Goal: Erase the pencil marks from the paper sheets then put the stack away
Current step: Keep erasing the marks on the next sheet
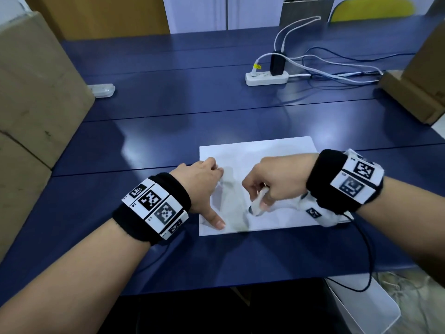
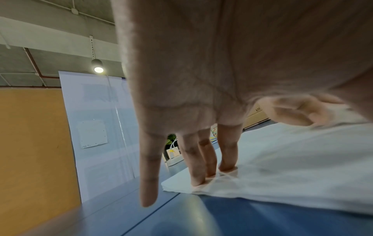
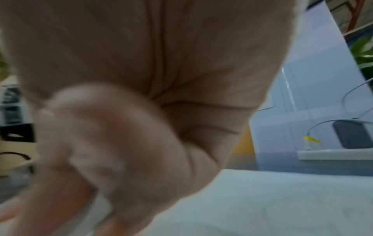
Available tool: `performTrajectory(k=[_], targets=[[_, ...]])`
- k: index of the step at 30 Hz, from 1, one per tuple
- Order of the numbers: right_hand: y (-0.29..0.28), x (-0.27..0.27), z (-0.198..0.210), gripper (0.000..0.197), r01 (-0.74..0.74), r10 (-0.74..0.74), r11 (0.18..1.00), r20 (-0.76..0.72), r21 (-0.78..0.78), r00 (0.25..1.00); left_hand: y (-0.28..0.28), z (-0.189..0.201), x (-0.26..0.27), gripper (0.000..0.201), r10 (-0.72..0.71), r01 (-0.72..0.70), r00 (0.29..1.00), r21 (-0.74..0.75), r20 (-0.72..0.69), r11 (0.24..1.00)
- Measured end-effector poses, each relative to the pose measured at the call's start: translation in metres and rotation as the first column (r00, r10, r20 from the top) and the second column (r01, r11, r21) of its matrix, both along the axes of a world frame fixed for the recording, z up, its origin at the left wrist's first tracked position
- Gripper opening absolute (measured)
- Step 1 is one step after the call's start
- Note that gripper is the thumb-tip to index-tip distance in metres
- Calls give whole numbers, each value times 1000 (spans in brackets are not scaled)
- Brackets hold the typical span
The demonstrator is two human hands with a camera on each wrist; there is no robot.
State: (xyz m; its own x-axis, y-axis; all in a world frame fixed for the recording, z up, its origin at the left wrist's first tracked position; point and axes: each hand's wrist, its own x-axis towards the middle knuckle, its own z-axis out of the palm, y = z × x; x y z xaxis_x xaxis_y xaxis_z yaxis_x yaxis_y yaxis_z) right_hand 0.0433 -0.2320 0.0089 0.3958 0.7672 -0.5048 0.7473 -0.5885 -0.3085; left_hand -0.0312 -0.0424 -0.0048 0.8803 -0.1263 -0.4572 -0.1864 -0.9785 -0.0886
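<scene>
1. While the stack (image 1: pixel 265 150) is held flat near the desk's (image 1: pixel 168 131) front edge by the left hand (image 1: pixel 199 186), with straight fingers (image 2: pixel 228 153) and thumb spread on its left part, an eraser (image 1: pixel 258 204) is pinched in the curled fingers of the right hand (image 1: pixel 277 179) and pressed to the top sheet.
2. If the hold is eased, the top sheet could be dragged, creased or torn by the rubbing.
3. Marks could be smeared by heavy strokes; no marks can be made out, as the right wrist view is blurred.
4. A power strip (image 1: pixel 266 78) with cables (image 1: pixel 337 68) is seen toward the far edge, well apart from the stack.
5. Cardboard boxes (image 1: pixel 36 97) are stood at the left and right edges.
</scene>
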Motion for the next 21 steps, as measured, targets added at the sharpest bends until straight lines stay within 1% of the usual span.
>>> performTrajectory(k=[1, 3, 4, 5, 6, 8, 10, 11, 12, 13, 15, 17, 18, 19, 21], targets=[[3, 5, 1, 15, 38, -41, 998, 68, 48, 997, 0, 1, 0, 121, -2, 2, 1000, 0, 2, 1000], [5, 17, 6, 14, 169, -192, 978, 200, 125, 961, 0, 2, 0, 118, 0, 0, 1000, -7, 4, 1000], [5, 22, 7, 18, 222, -250, 965, 239, 140, 938, 0, 2, -1, 118, 0, 0, 1000, -7, 3, 1000], [3, 25, 6, 20, 242, -273, 958, 236, 153, 932, 0, 2, -1, 117, -2, 2, 1000, -6, 2, 1000], [1, 26, 5, 20, 224, -253, 962, 199, 154, 947, 0, 2, 0, 117, -2, 3, 1000, -5, 3, 1000], [-2, 17, 3, 15, 100, -109, 989, 88, 110, 990, 0, 2, -1, 118, 2, -1, 1000, -9, 5, 1000], [-3, 4, -1, 15, -17, 17, 1000, -15, 18, 1000, 0, 1, 0, 121, 3, -3, 1000, -5, 1, 1000], [-2, 2, -2, 15, -34, 33, 999, -22, -2, 999, -1, 1, 0, 122, 3, -3, 1000, -1, -3, 1000], [-1, 2, -2, 15, -30, 30, 1000, 7, 9, 1000, -1, 1, 1, 122, 1, -1, 1000, 4, -6, 1000], [1, 6, -2, 15, -8, 5, 999, 65, 40, 998, -2, 1, 1, 121, -2, 2, 1000, 7, -6, 1000], [4, 15, 3, 13, 98, -122, 987, 199, 125, 972, -2, 3, 1, 119, -3, 3, 1000, 4, -2, 1000], [3, 22, 7, 17, 209, -250, 963, 272, 170, 929, -2, 3, 0, 118, 0, 0, 1000, 1, -1, 1000], [2, 23, 7, 18, 216, -259, 961, 276, 174, 926, -2, 3, -1, 118, 0, 0, 1000, -1, -1, 1000], [0, 21, 7, 18, 188, -226, 968, 250, 165, 942, -1, 3, -1, 117, 1, -1, 1000, -3, 1, 1000], [-4, 11, 5, 16, 72, -86, 992, 131, 104, 988, 0, 2, -1, 118, 4, -4, 1000, -10, 3, 1000]])
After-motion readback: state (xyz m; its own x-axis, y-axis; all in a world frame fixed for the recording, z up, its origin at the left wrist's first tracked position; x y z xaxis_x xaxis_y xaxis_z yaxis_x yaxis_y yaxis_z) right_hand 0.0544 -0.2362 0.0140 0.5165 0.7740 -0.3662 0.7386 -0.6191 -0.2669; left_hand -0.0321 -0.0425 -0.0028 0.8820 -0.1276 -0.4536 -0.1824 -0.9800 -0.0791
